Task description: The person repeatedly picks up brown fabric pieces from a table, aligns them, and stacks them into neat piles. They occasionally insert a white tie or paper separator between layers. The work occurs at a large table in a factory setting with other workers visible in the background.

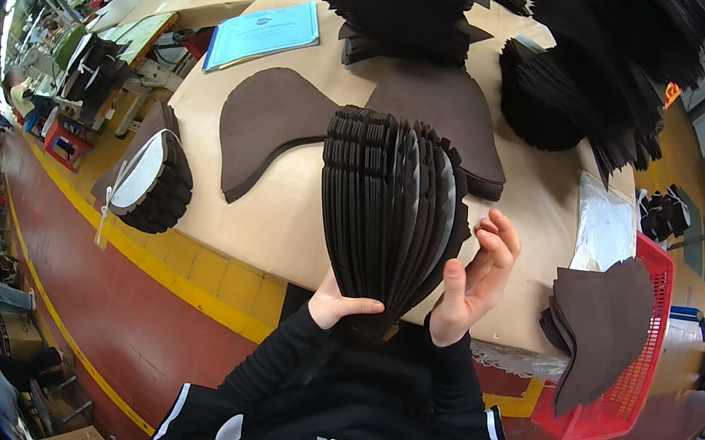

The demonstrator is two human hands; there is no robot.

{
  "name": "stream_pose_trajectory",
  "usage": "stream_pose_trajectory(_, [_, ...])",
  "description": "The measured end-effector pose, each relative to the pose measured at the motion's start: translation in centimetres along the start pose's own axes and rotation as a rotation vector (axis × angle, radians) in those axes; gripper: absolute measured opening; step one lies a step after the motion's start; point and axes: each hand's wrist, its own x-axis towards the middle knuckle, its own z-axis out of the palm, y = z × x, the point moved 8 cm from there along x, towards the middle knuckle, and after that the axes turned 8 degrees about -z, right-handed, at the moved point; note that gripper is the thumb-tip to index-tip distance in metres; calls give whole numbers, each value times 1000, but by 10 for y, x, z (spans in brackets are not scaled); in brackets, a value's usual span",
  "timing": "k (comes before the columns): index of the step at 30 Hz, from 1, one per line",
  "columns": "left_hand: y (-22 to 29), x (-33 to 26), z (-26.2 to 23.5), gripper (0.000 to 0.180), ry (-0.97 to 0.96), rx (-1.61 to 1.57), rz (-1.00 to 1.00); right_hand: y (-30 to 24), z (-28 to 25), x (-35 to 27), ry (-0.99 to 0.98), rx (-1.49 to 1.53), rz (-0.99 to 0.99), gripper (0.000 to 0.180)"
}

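We wear black long-sleeved top, sleeves reaching wrists, cuffs snug. White stripe runs down outer side of each sleeve near shoulder. Small white angular emblem sits on chest, above pale grey-white panel at lower edge. Our left hand (339,306) bare, no glove, no ring seen. Our right hand (474,280) bare too, no watch, no band.

Blue folder (263,33) on the brown table (281,220), red basket (643,347) of dark pieces, tied bundle (151,180) at the left edge
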Motion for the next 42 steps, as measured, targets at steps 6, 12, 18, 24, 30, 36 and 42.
stream_pose_trajectory(6, [-2, -3, 1, 62, -8, 19, -11, 15, -10, -9, 7, 200, 250, 44])
stream_pose_trajectory(12, [-1, -6, 1, 57, -5, -22, -51, 2, 0, -2, -143, 31, 67, 51])
stream_pose_trajectory(18, [-9, -6, -5, 59, -54, -75, -111, -10, 6, 4, -140, -120, -51, 48])
stream_pose_trajectory(24, [-7, -9, -5, 54, -27, -64, -120, -18, 8, 5, -220, -326, -300, 31])
stream_pose_trajectory(30, [0, -7, 1, 54, -9, 10, -87, -14, 13, 20, -358, -367, -19, 37])
stream_pose_trajectory(36, [3, -7, 5, 58, 57, 54, -54, -12, 13, 21, -334, -428, -45, 43])
stream_pose_trajectory(42, [9, -5, 9, 63, 61, 123, -17, -17, 20, 24, -381, -580, -124, 29])
